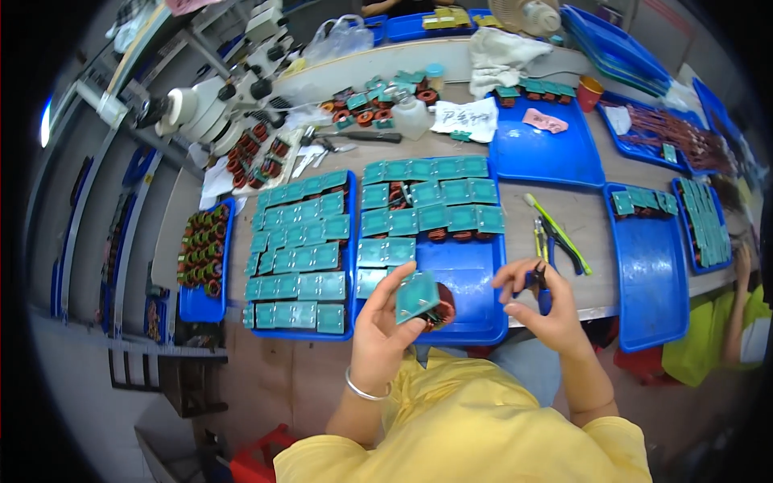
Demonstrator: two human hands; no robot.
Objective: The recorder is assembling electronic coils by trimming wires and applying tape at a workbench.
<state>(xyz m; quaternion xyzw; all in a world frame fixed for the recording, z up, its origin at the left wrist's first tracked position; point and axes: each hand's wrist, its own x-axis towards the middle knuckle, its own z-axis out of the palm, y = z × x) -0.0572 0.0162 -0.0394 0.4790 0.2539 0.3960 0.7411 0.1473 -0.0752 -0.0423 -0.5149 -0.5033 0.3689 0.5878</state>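
My left hand (380,338) is closed around a copper-wound toroidal coil (440,309) with a square green base plate (417,296), held up over the front edge of a blue tray (460,274). That tray carries rows of similar green-plated coils (435,193) in its far and left parts. To the right of the coil, my right hand (555,318) grips small blue-handled pliers (543,299), fingers partly curled. The pliers' jaws are hard to make out, and they stand apart from the coil.
Left are another blue tray (351,266) of green-plated coils and a smaller tray of coils (216,249). A green brush (555,229) and more pliers (570,248) lie right. Behind are a plastic bottle (409,117) and a microscope (197,113). Another person (725,322) sits at right.
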